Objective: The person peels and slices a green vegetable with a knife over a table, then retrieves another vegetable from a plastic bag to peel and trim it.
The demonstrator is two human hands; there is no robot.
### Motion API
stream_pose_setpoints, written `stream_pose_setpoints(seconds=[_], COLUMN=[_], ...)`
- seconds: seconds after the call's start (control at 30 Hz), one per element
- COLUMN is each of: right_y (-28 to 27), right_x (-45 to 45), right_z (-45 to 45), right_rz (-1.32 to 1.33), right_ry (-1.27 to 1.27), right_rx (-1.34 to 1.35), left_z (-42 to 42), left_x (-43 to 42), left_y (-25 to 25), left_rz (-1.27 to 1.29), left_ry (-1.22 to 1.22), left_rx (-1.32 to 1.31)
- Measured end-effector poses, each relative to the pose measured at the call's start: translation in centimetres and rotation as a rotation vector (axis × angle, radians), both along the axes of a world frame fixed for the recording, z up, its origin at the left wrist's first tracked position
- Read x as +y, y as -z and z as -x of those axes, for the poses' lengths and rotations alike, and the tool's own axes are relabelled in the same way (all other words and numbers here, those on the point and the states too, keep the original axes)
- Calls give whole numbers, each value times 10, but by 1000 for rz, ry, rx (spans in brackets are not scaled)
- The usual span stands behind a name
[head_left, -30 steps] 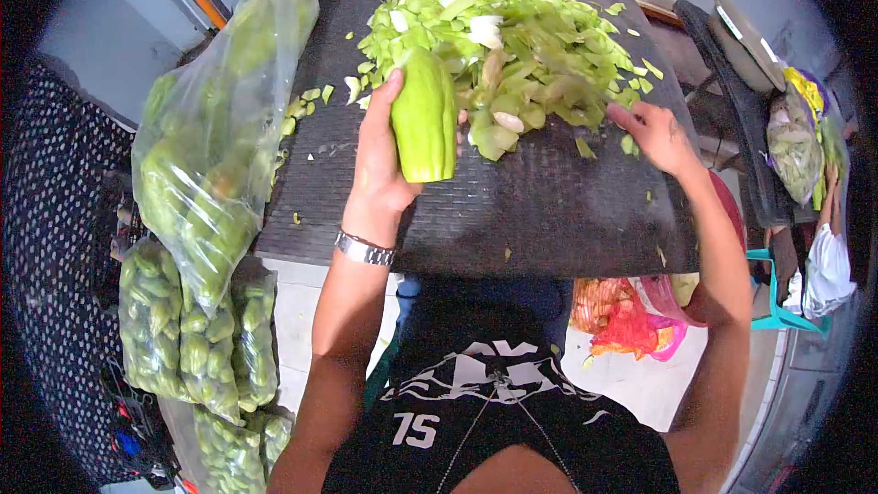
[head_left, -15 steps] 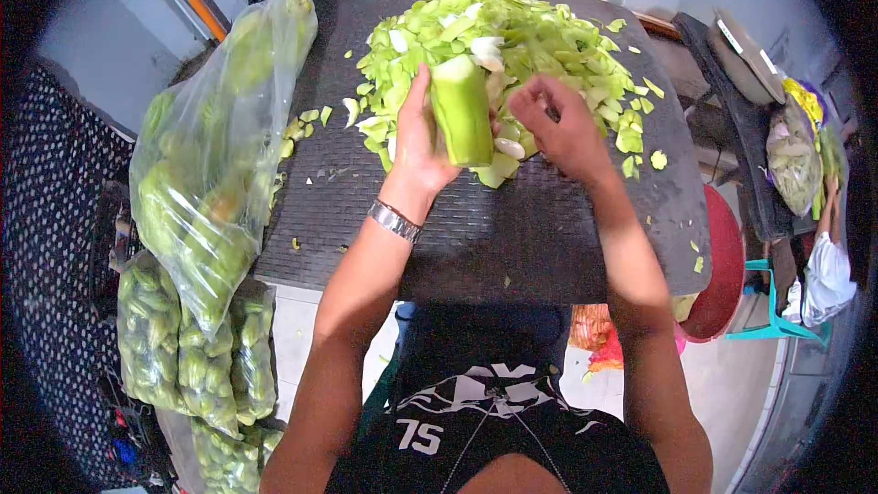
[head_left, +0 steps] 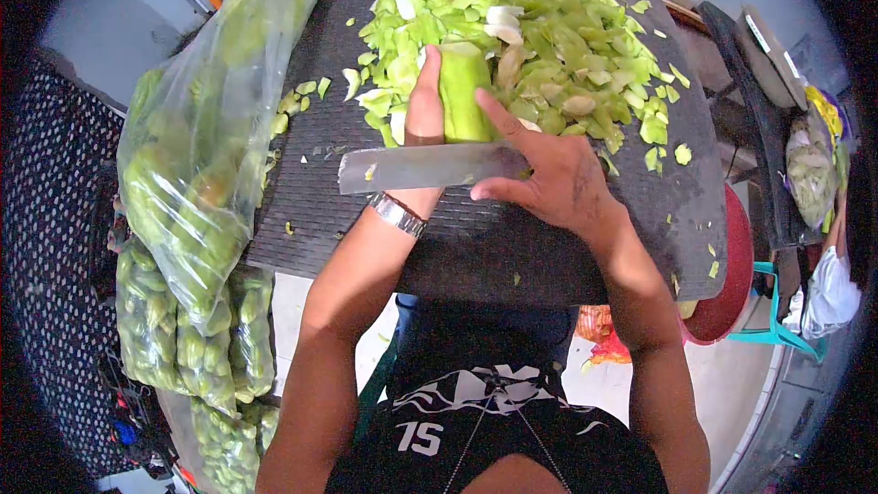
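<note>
Vegetable (head_left: 465, 96), clamped above the bench (head_left: 512, 247) in the left hand's (head_left: 423, 114) fingers, looked mostly peeled beside heaped peelings (head_left: 558, 32), the right hand's (head_left: 565, 178) fingers gripping a knife (head_left: 412, 167), while bagged vegetables (head_left: 183, 174) looked uncut.

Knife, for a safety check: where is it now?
In the head view's centre, the right hand holds the knife, blade in front of the left wrist.

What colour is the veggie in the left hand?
Light green. The veggie in the left hand shows best in the head view, the only one.
</note>
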State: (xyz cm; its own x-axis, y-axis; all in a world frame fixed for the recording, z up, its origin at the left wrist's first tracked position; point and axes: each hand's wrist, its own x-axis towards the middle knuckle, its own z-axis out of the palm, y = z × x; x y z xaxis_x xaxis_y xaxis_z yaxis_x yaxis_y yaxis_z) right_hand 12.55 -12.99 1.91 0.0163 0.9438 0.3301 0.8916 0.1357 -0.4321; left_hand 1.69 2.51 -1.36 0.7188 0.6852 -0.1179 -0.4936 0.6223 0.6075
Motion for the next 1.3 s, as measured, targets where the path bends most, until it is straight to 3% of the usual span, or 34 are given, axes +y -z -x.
stream_pose_setpoints(seconds=[0.23,0.4,0.43,0.5,0.53,0.63,0.77,0.8,0.9,1.03,1.07,1.3], right_y=[6,-3,-2,-11,-14,4,7,1,3,-4,-7,-6], right_x=[3,6,8,9,10,18,15,14,16,3,1,1], right_z=[-2,1,0,-3,-5,-14,-39,-44,-55,-42,-36,-20], right_rz=[-83,128,219,319,366,187,-97,-61,-167,-179,-57,-25], right_ry=[-44,173,258,223,205,305,362,358,484,210,192,149], right_rx=[8,499,580,896,1055,1169,1044,994,311,131,132,52], left_z=[7,10,12,20,19,15,4,1,1,6,8,22], left_x=[7,-9,-4,-12,-17,-27,-35,-38,-42,-26,-22,-19], left_y=[11,-16,-18,-33,-37,-33,-13,-10,-7,5,5,-12], left_rz=[-86,89,20,143,159,156,82,88,103,92,86,45], left_ry=[31,-231,-185,-135,-121,-9,284,323,370,313,297,195], left_rx=[-61,-127,-236,-439,-429,-343,-97,-75,-9,-46,-88,63])
